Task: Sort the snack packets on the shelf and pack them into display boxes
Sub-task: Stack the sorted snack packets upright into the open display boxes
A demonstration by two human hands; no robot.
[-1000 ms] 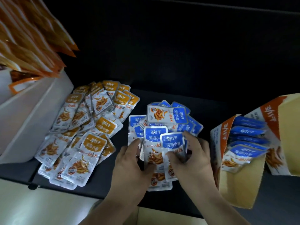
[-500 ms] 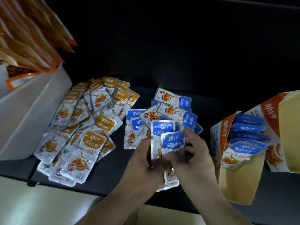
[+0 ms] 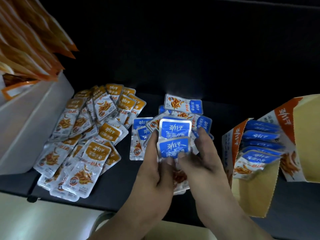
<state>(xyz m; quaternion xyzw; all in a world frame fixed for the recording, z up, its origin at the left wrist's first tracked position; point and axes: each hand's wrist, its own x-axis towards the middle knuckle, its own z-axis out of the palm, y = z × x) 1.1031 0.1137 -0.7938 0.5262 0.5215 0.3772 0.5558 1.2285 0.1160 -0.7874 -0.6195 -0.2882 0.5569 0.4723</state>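
Between the hands: a stack of blue packets point(image 3: 174, 131); the left hand point(image 3: 152, 172) grips its left edge, the right hand point(image 3: 204, 163) pinches it, thumb on the front packet. Just beyond the hands: loose blue packets point(image 3: 183, 105) on the shelf point(image 3: 121, 196). Left of the left hand: orange packets point(image 3: 97, 135), heaped. Right of the right hand: display box point(image 3: 251, 196), boxed packets point(image 3: 259, 135) standing inside.

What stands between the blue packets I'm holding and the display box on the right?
Nothing visible. The left hand and right hand hold the blue packets; only a strip of dark shelf lies between them and the display box, whose front part holds no packets.
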